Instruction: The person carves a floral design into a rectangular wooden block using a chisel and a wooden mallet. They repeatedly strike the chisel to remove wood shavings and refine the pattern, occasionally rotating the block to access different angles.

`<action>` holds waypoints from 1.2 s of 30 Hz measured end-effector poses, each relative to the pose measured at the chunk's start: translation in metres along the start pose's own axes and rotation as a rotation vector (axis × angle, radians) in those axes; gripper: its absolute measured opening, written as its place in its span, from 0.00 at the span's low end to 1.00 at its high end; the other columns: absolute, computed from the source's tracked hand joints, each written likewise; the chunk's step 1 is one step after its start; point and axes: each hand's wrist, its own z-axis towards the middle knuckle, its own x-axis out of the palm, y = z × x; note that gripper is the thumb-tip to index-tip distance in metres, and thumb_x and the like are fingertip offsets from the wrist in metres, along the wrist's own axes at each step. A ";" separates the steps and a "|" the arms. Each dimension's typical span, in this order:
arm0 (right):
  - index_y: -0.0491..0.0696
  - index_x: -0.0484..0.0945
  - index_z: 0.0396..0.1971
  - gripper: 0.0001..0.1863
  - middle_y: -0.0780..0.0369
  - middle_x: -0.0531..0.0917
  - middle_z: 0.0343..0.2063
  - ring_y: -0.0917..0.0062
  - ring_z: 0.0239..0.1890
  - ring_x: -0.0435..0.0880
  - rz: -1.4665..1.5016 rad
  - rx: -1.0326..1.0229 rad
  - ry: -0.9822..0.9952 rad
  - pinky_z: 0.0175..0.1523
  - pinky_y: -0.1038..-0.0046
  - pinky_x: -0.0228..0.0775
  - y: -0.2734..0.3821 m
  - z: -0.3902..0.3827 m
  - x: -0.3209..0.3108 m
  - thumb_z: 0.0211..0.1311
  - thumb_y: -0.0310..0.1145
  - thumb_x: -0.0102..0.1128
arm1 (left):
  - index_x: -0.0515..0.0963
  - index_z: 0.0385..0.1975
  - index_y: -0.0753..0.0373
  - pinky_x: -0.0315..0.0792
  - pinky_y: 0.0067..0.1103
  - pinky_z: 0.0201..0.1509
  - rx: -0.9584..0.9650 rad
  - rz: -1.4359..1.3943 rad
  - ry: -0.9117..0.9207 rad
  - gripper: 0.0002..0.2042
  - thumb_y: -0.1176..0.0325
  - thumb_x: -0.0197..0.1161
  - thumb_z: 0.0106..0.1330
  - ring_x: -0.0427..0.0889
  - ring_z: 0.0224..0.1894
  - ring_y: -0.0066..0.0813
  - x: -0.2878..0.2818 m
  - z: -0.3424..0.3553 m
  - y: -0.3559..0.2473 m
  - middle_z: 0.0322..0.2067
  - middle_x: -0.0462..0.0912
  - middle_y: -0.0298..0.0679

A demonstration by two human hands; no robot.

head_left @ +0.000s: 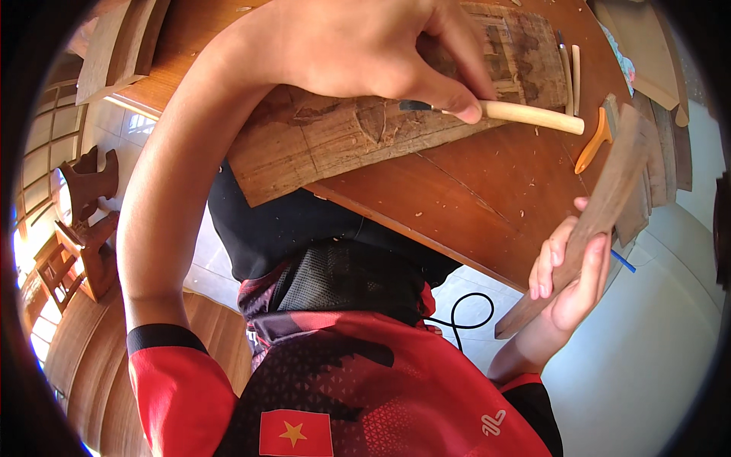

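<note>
My left hand [365, 53] reaches across the top of the view, its thumb and fingers closed on a carving chisel [541, 118]. The chisel has a pale round wooden handle pointing right and a short dark blade pointing left. It is over a rough brown plank [304, 156] with pencil lines and a small carved patch with shavings near the blade. At the right, my right hand [571, 270] wraps round a long dark wooden bar [609, 186], tilted with its upper end away from me, off the table's right corner.
The plank lies on a reddish-brown wooden table [457, 221] dotted with chips. Two more chisels [576, 80] and an orange-handled brush [595, 145] lie right of it. Boards [662, 152] stand at the right edge. Wooden furniture pieces [87, 236] stand left; a black cord [457, 324] loops below the table.
</note>
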 end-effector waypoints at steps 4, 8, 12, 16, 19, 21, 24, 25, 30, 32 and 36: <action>0.35 0.60 0.66 0.28 0.62 0.69 0.24 0.83 0.09 0.63 -0.119 0.012 0.117 0.12 0.79 0.62 -0.001 0.000 -0.001 0.84 0.46 0.33 | 0.88 0.42 0.69 0.82 0.28 0.40 0.019 0.039 -0.012 0.09 0.73 0.70 0.65 0.89 0.36 0.36 0.000 0.000 0.001 0.38 0.90 0.48; 0.36 0.62 0.65 0.27 0.62 0.70 0.23 0.84 0.09 0.63 -0.033 0.030 -0.004 0.12 0.79 0.61 0.003 0.008 0.005 0.84 0.45 0.35 | 0.88 0.42 0.70 0.82 0.28 0.40 -0.027 0.172 0.013 0.10 0.72 0.70 0.65 0.89 0.36 0.36 -0.003 0.000 -0.005 0.38 0.90 0.48; 0.36 0.64 0.65 0.27 0.62 0.70 0.23 0.84 0.09 0.63 -0.081 0.049 -0.026 0.12 0.79 0.60 0.003 0.009 0.007 0.84 0.44 0.36 | 0.88 0.42 0.70 0.81 0.28 0.40 -0.020 0.216 0.012 0.10 0.70 0.70 0.65 0.88 0.35 0.35 -0.003 0.003 -0.026 0.38 0.90 0.48; 0.36 0.62 0.66 0.27 0.63 0.70 0.24 0.85 0.09 0.62 -0.214 0.124 0.090 0.12 0.80 0.61 0.003 0.014 0.011 0.84 0.45 0.35 | 0.88 0.42 0.69 0.80 0.27 0.39 -0.084 0.089 0.032 0.11 0.70 0.71 0.65 0.88 0.35 0.34 -0.009 0.003 -0.025 0.37 0.90 0.47; 0.37 0.64 0.65 0.27 0.63 0.70 0.23 0.85 0.08 0.62 -0.063 0.039 -0.020 0.11 0.81 0.60 0.004 0.015 0.011 0.84 0.45 0.35 | 0.88 0.42 0.69 0.80 0.28 0.39 -0.034 0.063 -0.006 0.11 0.70 0.70 0.65 0.88 0.35 0.34 -0.003 -0.001 -0.008 0.37 0.90 0.47; 0.37 0.64 0.65 0.27 0.62 0.71 0.23 0.85 0.08 0.62 0.011 0.009 -0.070 0.11 0.80 0.60 0.003 0.015 0.007 0.84 0.45 0.35 | 0.88 0.42 0.70 0.80 0.28 0.39 -0.032 0.144 0.005 0.11 0.70 0.70 0.65 0.88 0.35 0.35 -0.005 -0.001 -0.027 0.37 0.90 0.48; 0.36 0.62 0.66 0.27 0.64 0.70 0.24 0.85 0.08 0.62 -0.171 0.150 0.082 0.11 0.80 0.61 -0.001 0.014 0.010 0.84 0.45 0.35 | 0.88 0.42 0.70 0.80 0.28 0.39 -0.009 0.240 0.018 0.10 0.71 0.70 0.65 0.88 0.35 0.36 -0.005 0.001 -0.016 0.36 0.90 0.48; 0.36 0.62 0.66 0.27 0.64 0.70 0.24 0.85 0.08 0.62 -0.081 0.088 0.022 0.11 0.80 0.61 0.000 0.015 0.008 0.84 0.45 0.36 | 0.88 0.41 0.70 0.80 0.28 0.39 0.008 0.236 0.004 0.10 0.71 0.70 0.65 0.88 0.35 0.36 -0.006 -0.001 -0.015 0.36 0.90 0.48; 0.38 0.63 0.66 0.27 0.63 0.71 0.24 0.84 0.09 0.64 -0.164 0.141 0.127 0.11 0.79 0.61 -0.002 0.018 0.012 0.84 0.45 0.37 | 0.88 0.41 0.71 0.80 0.28 0.39 0.024 0.092 -0.037 0.10 0.72 0.70 0.63 0.88 0.35 0.37 -0.002 -0.003 -0.011 0.36 0.90 0.49; 0.38 0.64 0.65 0.27 0.63 0.71 0.23 0.84 0.10 0.64 -0.016 0.043 -0.018 0.11 0.80 0.59 0.001 0.018 0.009 0.83 0.46 0.38 | 0.88 0.41 0.71 0.80 0.27 0.39 0.010 0.075 -0.008 0.10 0.73 0.70 0.63 0.88 0.35 0.37 -0.004 -0.002 -0.009 0.36 0.90 0.49; 0.38 0.64 0.65 0.27 0.63 0.71 0.24 0.85 0.09 0.63 -0.166 0.136 0.133 0.11 0.80 0.61 0.001 0.021 0.016 0.84 0.46 0.37 | 0.88 0.41 0.71 0.80 0.27 0.39 0.023 0.146 0.007 0.10 0.73 0.70 0.62 0.88 0.35 0.37 -0.008 -0.003 -0.012 0.36 0.90 0.50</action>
